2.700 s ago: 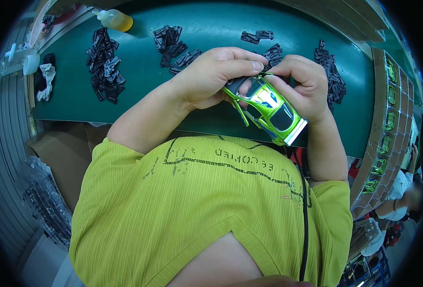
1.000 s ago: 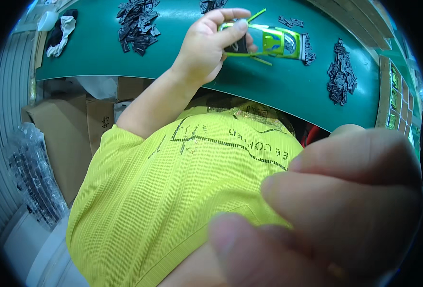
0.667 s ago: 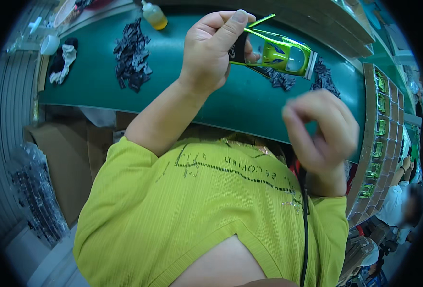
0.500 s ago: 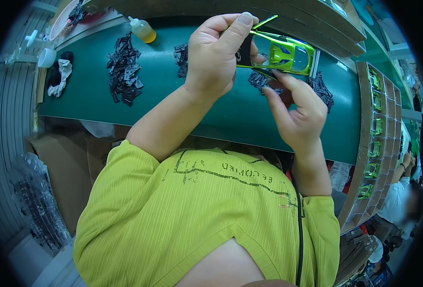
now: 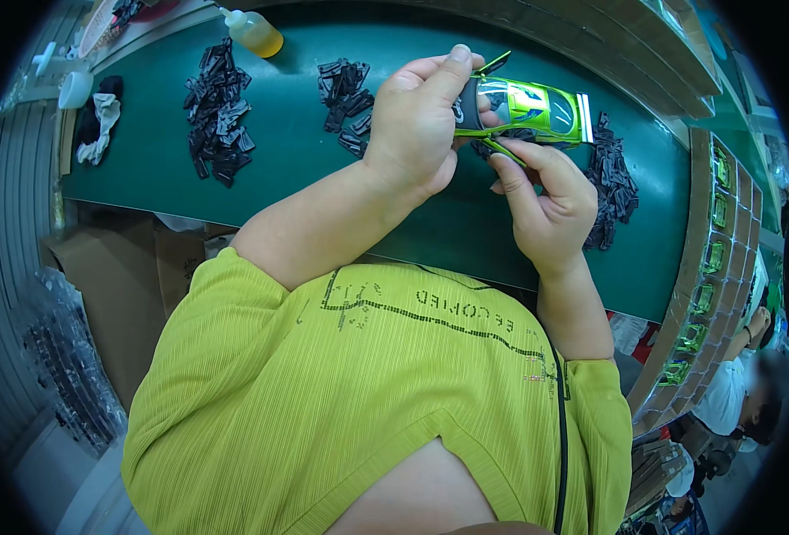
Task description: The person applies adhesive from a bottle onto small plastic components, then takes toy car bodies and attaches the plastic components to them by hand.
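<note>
My left hand (image 5: 415,120) is closed round one end of a shiny green toy car (image 5: 534,100), held above the green table. Some of its fingers show through the car's clear window. On the far side, a thin green door (image 5: 496,63) sticks out from the body. The near-side door (image 5: 507,152) is swung out too, and my right hand (image 5: 550,196) pinches it between thumb and fingers. A white strip (image 5: 585,118) runs across the car's right end. Part of the car is hidden behind my left hand.
Piles of small black plastic parts lie on the table (image 5: 305,187), at the left (image 5: 218,116), middle (image 5: 342,89) and right (image 5: 612,183). A squeeze bottle (image 5: 253,34) of yellow liquid stands far left. A divided cardboard box (image 5: 682,308) holds several green car bodies. Another person (image 5: 724,392) sits beyond it.
The car has turned in my left hand, and its clear window now shows. My right thumb and fingers have closed on the near-side door. The whole view has shifted slightly.
</note>
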The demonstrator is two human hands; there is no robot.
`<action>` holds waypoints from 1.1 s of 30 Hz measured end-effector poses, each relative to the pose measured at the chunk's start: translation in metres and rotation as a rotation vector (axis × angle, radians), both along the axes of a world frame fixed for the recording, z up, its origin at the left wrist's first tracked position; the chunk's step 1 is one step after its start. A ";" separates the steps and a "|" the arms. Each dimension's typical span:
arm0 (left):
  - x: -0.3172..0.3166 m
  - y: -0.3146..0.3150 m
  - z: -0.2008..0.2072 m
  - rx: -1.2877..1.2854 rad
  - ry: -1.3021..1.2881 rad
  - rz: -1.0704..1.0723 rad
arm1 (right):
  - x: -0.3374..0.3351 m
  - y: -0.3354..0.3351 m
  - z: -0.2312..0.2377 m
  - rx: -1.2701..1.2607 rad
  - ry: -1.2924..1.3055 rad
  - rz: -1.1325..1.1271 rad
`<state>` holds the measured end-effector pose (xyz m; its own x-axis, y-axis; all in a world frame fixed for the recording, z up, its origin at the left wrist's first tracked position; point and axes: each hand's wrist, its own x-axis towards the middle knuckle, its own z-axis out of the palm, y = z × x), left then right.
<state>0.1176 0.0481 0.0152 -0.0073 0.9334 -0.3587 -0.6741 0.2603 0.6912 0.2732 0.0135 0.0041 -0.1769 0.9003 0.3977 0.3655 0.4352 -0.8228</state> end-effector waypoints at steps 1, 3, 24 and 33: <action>0.000 -0.001 -0.002 -0.007 -0.001 0.002 | -0.001 -0.001 0.001 -0.007 -0.001 0.002; 0.001 -0.003 -0.005 0.052 0.007 0.014 | -0.001 -0.001 0.003 0.273 -0.127 0.095; 0.008 -0.009 -0.006 0.160 0.132 0.070 | 0.000 0.003 -0.005 0.192 -0.110 0.072; 0.006 0.005 -0.015 0.218 0.214 0.058 | 0.009 0.004 0.011 0.381 -0.477 -0.040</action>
